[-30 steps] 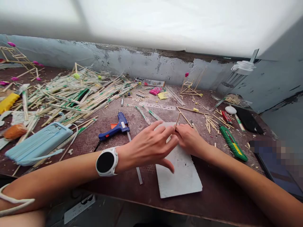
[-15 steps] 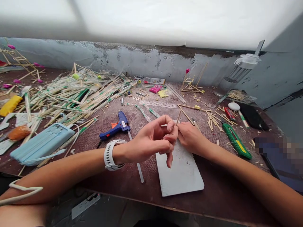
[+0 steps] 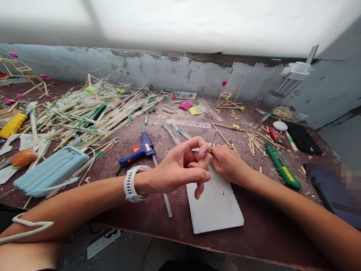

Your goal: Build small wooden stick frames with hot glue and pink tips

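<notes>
Worktop [image 3: 262, 229], white board [image 3: 217, 210], left hand [image 3: 187, 165] and right hand [image 3: 228, 162] at a thin wooden stick [image 3: 213, 141]: slip or snag risk.
Board has no visible clamp; a push could skid it. Left hand half-curled, thumb extended, fingers by the stick; right hand mostly closed, fingertips hidden, can't tell which one grips. Blue glue gun [image 3: 145, 146] sits left; its clear glue stick [image 3: 167, 205] passes under the left wrist, so a dropped wrist could drag it. Wooden stick tilts up between hands, over board's far end; hard squeezing could snap it.
</notes>
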Available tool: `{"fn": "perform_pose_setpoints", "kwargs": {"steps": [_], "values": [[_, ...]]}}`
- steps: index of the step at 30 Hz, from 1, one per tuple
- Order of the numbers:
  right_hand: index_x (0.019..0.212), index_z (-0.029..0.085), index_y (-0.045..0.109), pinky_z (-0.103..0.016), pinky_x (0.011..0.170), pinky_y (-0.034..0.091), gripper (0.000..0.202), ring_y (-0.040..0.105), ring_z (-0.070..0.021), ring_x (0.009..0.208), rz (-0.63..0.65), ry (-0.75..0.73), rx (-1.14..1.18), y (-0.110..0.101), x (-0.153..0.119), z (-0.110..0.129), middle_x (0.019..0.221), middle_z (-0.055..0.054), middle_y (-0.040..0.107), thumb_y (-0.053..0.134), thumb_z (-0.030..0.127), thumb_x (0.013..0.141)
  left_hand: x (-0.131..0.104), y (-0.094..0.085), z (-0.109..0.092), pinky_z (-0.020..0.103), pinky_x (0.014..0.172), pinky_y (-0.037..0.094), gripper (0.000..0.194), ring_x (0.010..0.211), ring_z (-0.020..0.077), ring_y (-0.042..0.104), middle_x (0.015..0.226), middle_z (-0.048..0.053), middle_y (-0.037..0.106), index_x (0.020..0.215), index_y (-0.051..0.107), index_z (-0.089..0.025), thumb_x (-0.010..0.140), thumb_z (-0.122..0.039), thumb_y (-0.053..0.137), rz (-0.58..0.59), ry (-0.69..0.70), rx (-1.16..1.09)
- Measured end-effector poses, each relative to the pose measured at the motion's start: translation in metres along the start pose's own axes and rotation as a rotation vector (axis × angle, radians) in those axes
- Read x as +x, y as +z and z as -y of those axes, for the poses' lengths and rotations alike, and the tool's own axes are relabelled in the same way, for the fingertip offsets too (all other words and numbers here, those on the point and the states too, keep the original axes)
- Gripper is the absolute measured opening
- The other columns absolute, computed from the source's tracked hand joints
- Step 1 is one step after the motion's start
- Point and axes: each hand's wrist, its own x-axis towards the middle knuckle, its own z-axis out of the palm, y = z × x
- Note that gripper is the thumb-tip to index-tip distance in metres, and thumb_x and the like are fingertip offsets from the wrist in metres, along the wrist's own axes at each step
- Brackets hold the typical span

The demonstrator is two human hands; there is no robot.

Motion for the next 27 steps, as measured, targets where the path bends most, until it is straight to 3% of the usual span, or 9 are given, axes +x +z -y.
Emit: {"fn": "perform_pose_setpoints", "kwargs": {"steps": [6,12,18,22,27], "values": [[0.089,0.018,0.061,-0.033,0.075,0.035,0.024,0.057,-0.0206,0.075,0.001,-0.008,0.012,-0.0001,0.0008,-0.0008,0.081,-0.006,0.067,0.044,0.019,0.106,0.0001,0.0019,-0.0002,0.017,0.051,0.060,0.039,0.047,0.0010,0.041,0.066,-0.014,0.037,0.091,0.039,-0.022,0.086,-0.009,0.076,-0.004,0.000,-0.001],[0.088,0.019,0.062,-0.031,0.071,0.035,0.021,0.058,-0.0196,0.076,0.035,-0.016,0.052,0.0004,0.0007,-0.0032,0.085,-0.006,0.069,0.049,0.021,0.105,-0.0011,0.0024,-0.0004,0.021,0.055,0.064,0.037,0.053,0.0017,0.053,0.076,-0.011,0.046,0.100,0.042,-0.021,0.085,0.001,0.068,0.061,-0.016,-0.048],[0.084,0.019,0.059,-0.032,0.073,0.035,0.025,0.056,-0.0199,0.075,-0.004,0.018,0.012,-0.0022,0.0002,0.0006,0.082,-0.007,0.068,0.047,0.021,0.105,-0.0017,0.0005,-0.0003,0.018,0.052,0.062,0.033,0.047,0.0023,0.052,0.064,-0.015,0.039,0.099,0.043,-0.021,0.090,-0.006,0.071,0.028,-0.039,-0.014],[0.083,0.019,0.059,-0.031,0.068,0.031,0.025,0.050,-0.0179,0.067,0.014,0.006,-0.003,-0.0063,0.0005,0.0033,0.075,-0.004,0.064,0.048,0.022,0.106,0.0006,-0.0011,0.0012,0.013,0.045,0.055,0.032,0.043,0.0041,0.057,0.063,-0.014,0.048,0.097,0.041,-0.022,0.095,-0.016,0.072,-0.005,-0.018,0.018],[0.081,0.020,0.058,-0.031,0.065,0.028,0.026,0.048,-0.0171,0.065,0.018,0.001,0.006,-0.0082,0.0013,0.0033,0.074,-0.004,0.062,0.048,0.021,0.105,0.0027,-0.0003,0.0021,0.015,0.048,0.059,0.035,0.045,0.0030,0.056,0.064,-0.014,0.049,0.094,0.041,-0.021,0.093,-0.018,0.076,-0.021,-0.010,0.022]]}}
